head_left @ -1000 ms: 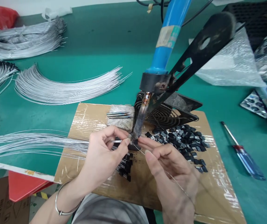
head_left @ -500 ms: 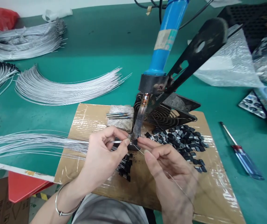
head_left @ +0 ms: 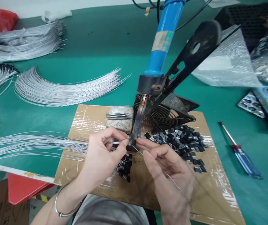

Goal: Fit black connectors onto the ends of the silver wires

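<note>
My left hand [head_left: 102,156] pinches a thin silver wire lead [head_left: 116,142] and holds its end at the tip of the soldering iron [head_left: 139,120]. The iron has a blue handle [head_left: 162,40] and sits tilted in a black stand [head_left: 171,109]. My right hand [head_left: 166,165] pinches a fine solder wire [head_left: 176,186] and touches its end to the same tip. Both hands rest over a taped cardboard sheet [head_left: 91,118]. A small cluster of black components [head_left: 125,165] lies under my left hand.
A pile of small black components [head_left: 183,142] lies right of the iron. Bundles of silver wires [head_left: 63,89] spread over the green table [head_left: 96,47]. A blue-handled screwdriver [head_left: 241,156] lies at the right. Bubble wrap [head_left: 227,65] sits behind. A sponge block [head_left: 121,123] holds metal pins.
Both hands stay at the iron tip; only the view has shifted slightly.
</note>
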Tool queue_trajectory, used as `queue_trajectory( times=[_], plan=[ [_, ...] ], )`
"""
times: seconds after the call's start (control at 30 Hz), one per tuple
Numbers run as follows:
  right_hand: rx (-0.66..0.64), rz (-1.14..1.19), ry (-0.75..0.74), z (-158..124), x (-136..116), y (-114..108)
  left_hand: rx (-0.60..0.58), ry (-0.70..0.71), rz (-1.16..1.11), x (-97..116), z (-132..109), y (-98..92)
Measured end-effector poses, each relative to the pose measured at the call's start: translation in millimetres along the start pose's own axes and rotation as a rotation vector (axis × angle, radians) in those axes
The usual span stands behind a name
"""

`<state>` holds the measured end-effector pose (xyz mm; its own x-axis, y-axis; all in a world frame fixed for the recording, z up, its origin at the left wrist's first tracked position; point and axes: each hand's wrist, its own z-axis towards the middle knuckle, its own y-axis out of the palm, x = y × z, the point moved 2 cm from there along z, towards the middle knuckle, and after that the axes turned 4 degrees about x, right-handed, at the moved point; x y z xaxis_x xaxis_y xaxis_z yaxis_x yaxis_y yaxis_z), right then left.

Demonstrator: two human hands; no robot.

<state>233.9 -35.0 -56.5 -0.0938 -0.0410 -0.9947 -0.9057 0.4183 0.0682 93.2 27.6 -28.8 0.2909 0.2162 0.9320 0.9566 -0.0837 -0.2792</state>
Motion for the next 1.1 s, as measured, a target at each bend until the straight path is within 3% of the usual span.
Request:
queue_trajectory(
  times=[1.1],
  plan=[
    [0.027, 0.005, 0.004, -3.0, -1.4, 1.7, 0.009, 0.028, -0.01, 5.0, -1.4, -0.7]
  ],
)
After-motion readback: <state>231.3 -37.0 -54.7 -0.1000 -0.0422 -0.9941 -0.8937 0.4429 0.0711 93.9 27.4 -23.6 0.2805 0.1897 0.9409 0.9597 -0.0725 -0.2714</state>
